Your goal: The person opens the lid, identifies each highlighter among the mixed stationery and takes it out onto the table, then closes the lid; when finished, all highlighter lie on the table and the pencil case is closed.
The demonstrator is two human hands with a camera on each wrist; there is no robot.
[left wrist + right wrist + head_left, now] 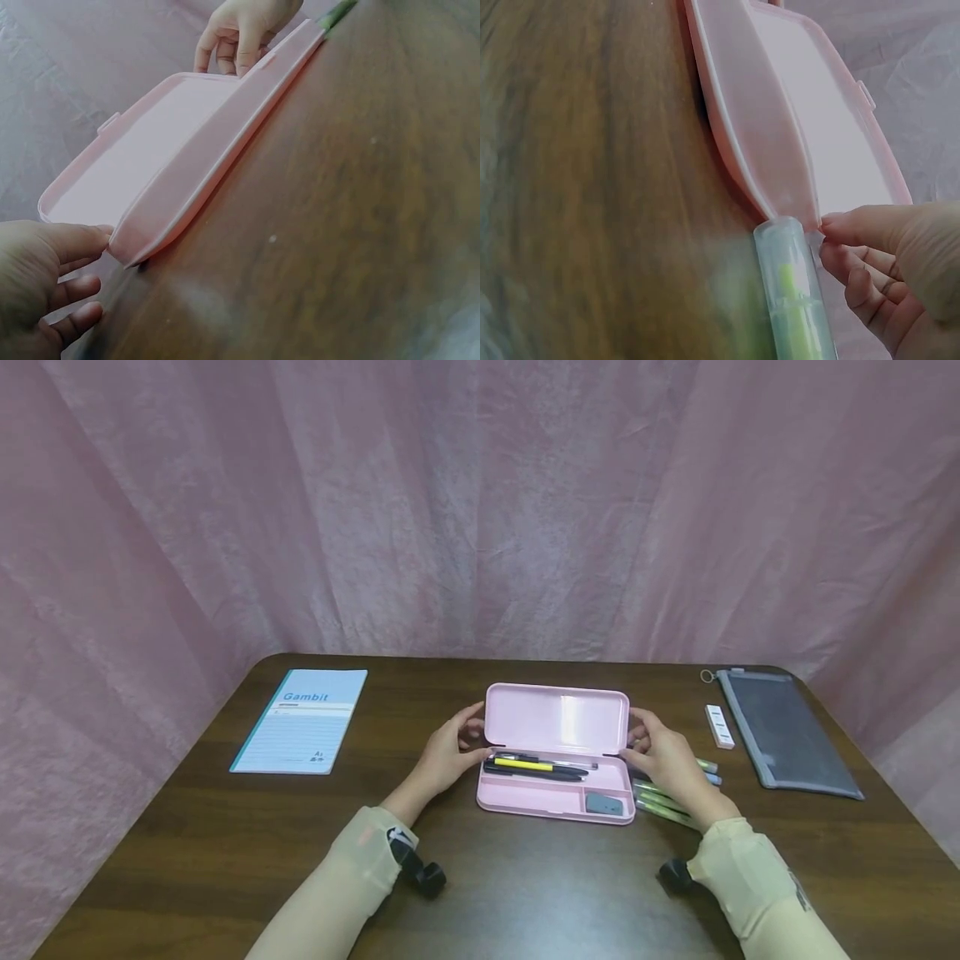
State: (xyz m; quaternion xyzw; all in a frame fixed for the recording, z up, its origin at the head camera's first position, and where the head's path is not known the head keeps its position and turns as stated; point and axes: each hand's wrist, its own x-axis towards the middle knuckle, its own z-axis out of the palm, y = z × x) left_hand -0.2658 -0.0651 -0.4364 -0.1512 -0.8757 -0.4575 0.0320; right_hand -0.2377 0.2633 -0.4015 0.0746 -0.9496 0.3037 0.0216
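Observation:
An opened pink pencil case [555, 814] lies on the table with its lid [525, 718] tipped back. Inside are several pens [536, 768], one with a yellow body, and a grey eraser [603, 804] in the small right compartment. My left hand [447, 754] is at the case's left side, thumb tip touching the hinge corner, the other fingers loosely bent beside the lid. On the opposite side, my right hand [663, 758] touches the other hinge corner with its thumb, fingers loosely bent by the lid. Green highlighters [660, 806] lie partly hidden beneath that hand.
A light blue notebook [300, 722] lies at the left of the wooden table [187, 860]. At the right are a small white box [720, 727] and a grey zip pouch [795, 735]. A pink curtain [480, 510] hangs behind the table's far edge.

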